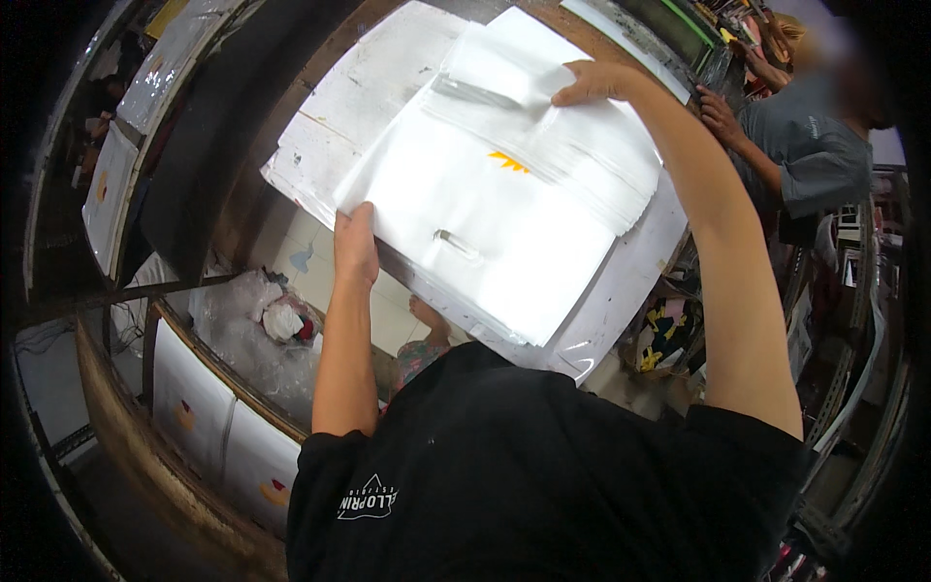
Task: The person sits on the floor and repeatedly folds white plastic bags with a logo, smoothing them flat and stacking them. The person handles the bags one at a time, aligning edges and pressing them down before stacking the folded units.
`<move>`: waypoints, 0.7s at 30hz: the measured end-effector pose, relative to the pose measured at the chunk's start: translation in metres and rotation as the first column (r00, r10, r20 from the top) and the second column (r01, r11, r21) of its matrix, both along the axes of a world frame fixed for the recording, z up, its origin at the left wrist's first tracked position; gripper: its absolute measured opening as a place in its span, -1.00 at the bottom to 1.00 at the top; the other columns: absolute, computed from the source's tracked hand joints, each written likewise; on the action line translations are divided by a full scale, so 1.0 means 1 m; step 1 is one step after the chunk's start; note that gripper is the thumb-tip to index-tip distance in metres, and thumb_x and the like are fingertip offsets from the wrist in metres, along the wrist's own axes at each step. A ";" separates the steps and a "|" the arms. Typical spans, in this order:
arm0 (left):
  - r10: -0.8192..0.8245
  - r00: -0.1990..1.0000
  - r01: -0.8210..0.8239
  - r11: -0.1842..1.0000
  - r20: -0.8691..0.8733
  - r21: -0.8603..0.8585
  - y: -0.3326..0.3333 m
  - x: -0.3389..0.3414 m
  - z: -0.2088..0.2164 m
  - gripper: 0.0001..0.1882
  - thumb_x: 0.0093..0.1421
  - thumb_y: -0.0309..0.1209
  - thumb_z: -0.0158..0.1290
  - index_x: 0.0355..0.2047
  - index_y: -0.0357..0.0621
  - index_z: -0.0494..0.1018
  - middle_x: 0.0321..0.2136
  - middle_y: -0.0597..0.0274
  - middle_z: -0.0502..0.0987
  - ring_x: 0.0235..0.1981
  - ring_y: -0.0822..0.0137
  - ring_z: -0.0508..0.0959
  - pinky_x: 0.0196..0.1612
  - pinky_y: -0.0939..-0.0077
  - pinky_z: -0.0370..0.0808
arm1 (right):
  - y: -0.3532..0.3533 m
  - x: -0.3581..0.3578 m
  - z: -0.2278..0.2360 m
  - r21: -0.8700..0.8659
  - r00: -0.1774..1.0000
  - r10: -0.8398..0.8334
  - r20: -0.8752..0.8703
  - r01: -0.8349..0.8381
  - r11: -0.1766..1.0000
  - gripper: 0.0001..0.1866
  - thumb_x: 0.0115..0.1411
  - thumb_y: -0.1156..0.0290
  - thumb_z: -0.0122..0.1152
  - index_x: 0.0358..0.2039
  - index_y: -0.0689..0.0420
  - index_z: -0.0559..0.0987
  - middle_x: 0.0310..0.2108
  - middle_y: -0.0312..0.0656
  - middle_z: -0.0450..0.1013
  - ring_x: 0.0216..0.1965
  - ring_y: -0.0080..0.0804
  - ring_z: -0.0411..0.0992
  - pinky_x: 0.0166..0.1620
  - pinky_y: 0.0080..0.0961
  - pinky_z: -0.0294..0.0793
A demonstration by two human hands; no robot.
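A stack of white plastic bags (417, 204) with cut-out handle slots lies in front of me, and a small yellow-orange print shows near its middle. Its upper layers are bent and wrinkled toward the far right. My left hand (357, 247) is closed on the stack's left edge, with the thumb on top and the other fingers hidden below. At the far side, my right hand (592, 82) grips the top bags between thumb and bent fingers. Under the stack, a scuffed white board (335, 131) sticks out at the left and right.
Printed white sheets (192, 412) lie on a wooden-edged rack at the lower left, beside clear plastic wrap (247, 320). More printed sheets (112, 189) stand at the far left. Another person (810, 141) is at the right, past a green-edged frame (684, 24).
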State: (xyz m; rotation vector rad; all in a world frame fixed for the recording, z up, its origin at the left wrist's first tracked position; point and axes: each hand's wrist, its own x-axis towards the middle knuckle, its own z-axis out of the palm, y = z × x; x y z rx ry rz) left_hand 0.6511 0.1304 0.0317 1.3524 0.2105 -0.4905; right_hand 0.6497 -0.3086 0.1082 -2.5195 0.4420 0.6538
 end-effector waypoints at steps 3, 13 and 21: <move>-0.006 1.000 0.004 0.996 0.028 0.090 0.005 0.004 -0.017 -0.44 0.21 -0.43 -0.06 0.17 -0.51 0.15 0.10 -0.11 0.35 0.10 0.18 0.38 0.20 0.38 0.28 | 0.014 -0.015 -0.015 -0.198 0.949 0.135 0.284 -0.080 0.977 0.05 -0.08 0.00 0.44 0.30 0.29 0.17 0.26 0.19 0.20 0.30 -0.02 0.17 0.33 -0.30 0.14; -0.020 1.000 0.020 0.998 0.010 0.066 0.005 0.005 -0.021 -0.45 0.23 -0.43 -0.06 0.20 -0.40 0.15 0.10 -0.08 0.37 0.08 0.16 0.40 0.17 0.36 0.31 | 0.148 -0.067 0.011 -0.470 0.975 0.215 -0.048 -0.212 0.857 0.14 -0.02 0.24 0.34 0.44 -0.15 -0.20 0.42 0.13 -0.28 0.38 0.32 -0.17 0.27 0.31 0.05; -0.041 0.999 0.039 0.996 0.017 0.082 0.009 0.006 -0.024 -0.48 0.26 -0.43 -0.03 0.20 -0.34 0.18 0.09 0.00 0.38 0.07 0.19 0.42 0.13 0.37 0.35 | 0.135 -0.056 -0.011 -0.597 0.990 0.116 0.085 -0.042 0.801 -0.09 0.11 0.46 0.17 0.40 0.09 -0.10 0.13 0.20 0.26 0.02 0.09 0.39 -0.10 -0.03 0.52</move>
